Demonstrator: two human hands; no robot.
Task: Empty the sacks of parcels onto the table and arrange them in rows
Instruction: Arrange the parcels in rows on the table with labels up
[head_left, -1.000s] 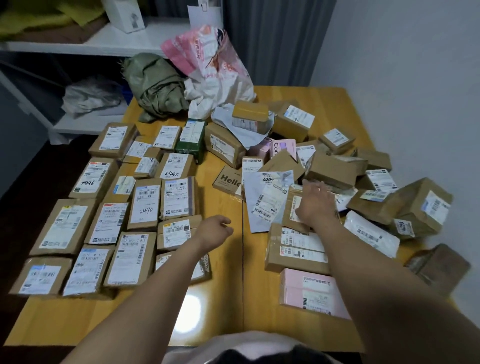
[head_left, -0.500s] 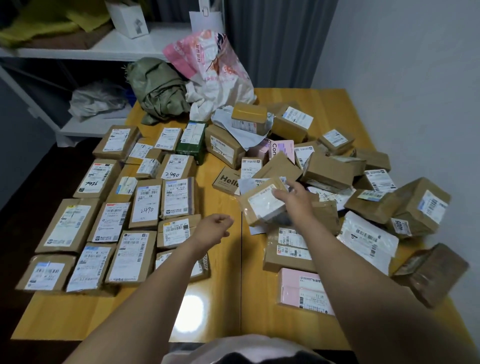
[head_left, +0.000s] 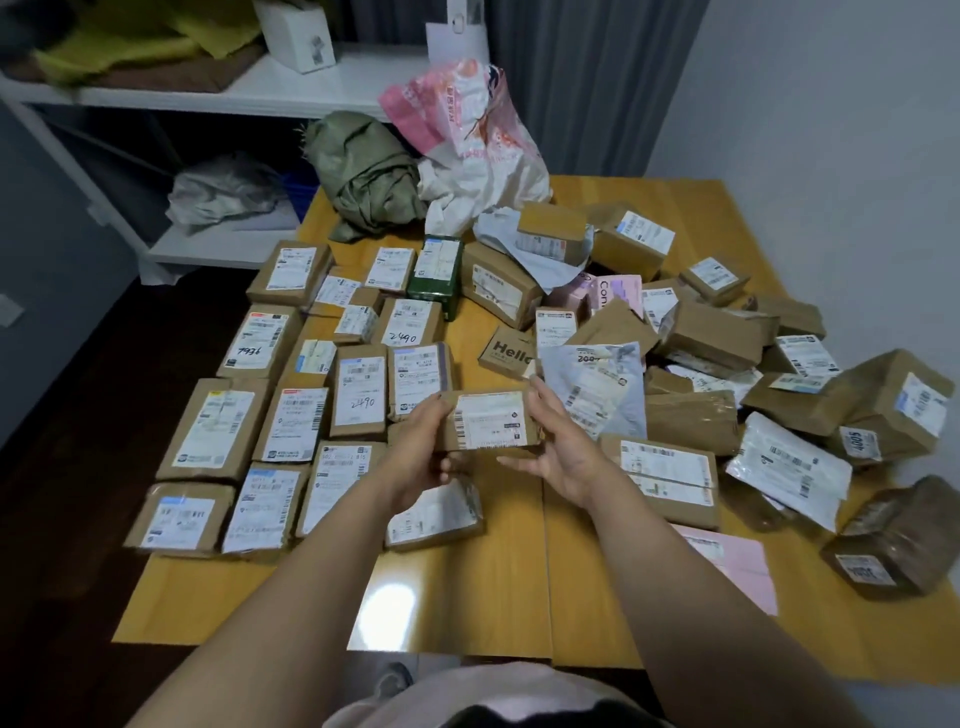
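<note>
a small brown labelled parcel has been taken from the loose pile on the right and is now held above the middle of the table, just beside the finished rows. it is gripped at both ends, with the left hand curled round one and the right hand pinching the other. a place in the rows is likely next, and much of the pile is left unsorted.

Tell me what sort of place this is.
Probably a small private room used for parcel sorting, not a warehouse: labelled parcels cover a wooden table, crumpled sacks lie heaped at its far end, and a white shelf with folded cloth stands by a curtain.
</note>
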